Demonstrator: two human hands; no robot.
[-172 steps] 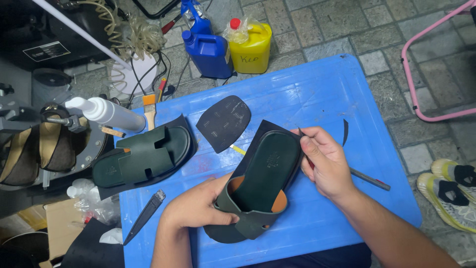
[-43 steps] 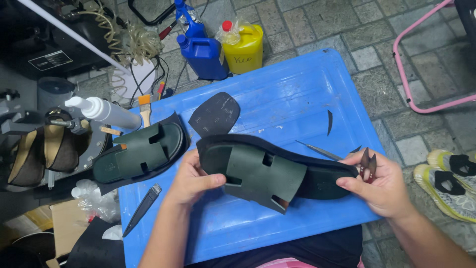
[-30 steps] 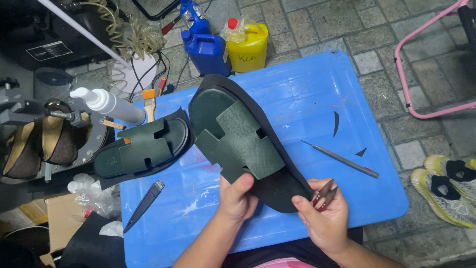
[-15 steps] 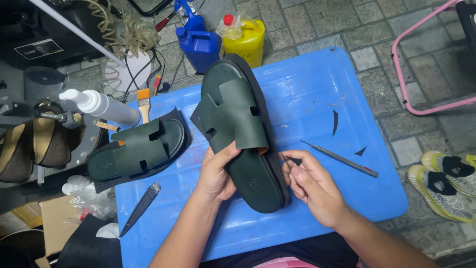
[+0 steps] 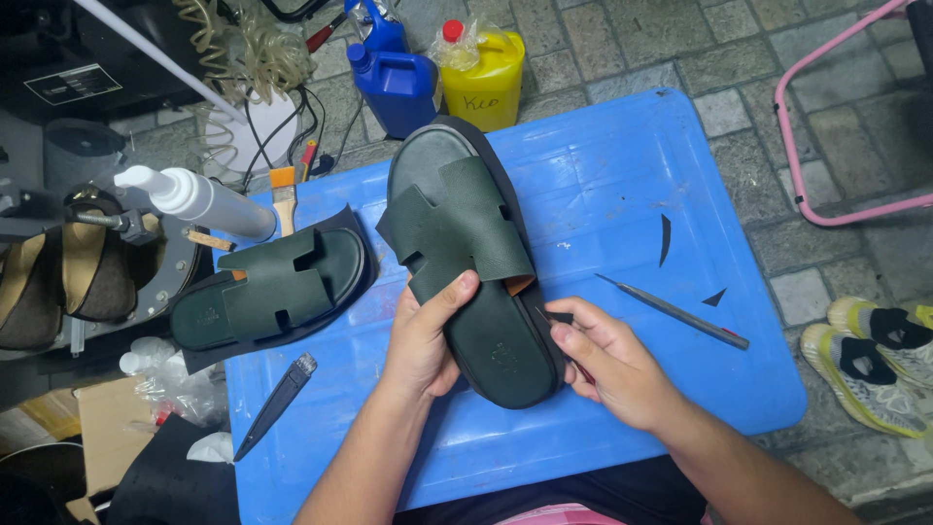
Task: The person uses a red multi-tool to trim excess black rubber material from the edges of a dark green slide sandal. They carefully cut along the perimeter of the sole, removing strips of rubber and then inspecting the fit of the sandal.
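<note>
- The left hand (image 5: 428,335) comes up from the near edge, forearm angled toward the far side; its grip is closed around the heel half of a dark green sandal (image 5: 476,262), thumb lying flat on the footbed and fingers wrapped under the sole.
- The right hand (image 5: 607,365) reaches in from the near right, wrist bent left; its fingers are pinched shut on a small dark tool (image 5: 556,318) pressed to the right edge of the sandal's sole. What kind of tool it is cannot be told.
- The sandal is held above the middle of the blue bench (image 5: 603,194), toe pointing far, heel near. It has a smooth matte leather footbed, a broad cut-out strap across the middle, and a thin black sole edge; a tan lining shows under the strap on the right.
- A second green sandal (image 5: 277,287) of the same shape lies on its side-to-side axis at the left of the bench, resting on a black sheet.
- A slim metal awl (image 5: 671,311) lies on the bench just right of the right hand, with two small black offcuts nearby.
- A dark pointed blade (image 5: 277,403) lies at the near left.
- A blue jug (image 5: 394,78) and a yellow jug (image 5: 483,73) stand on the stone floor beyond the far edge.
</note>
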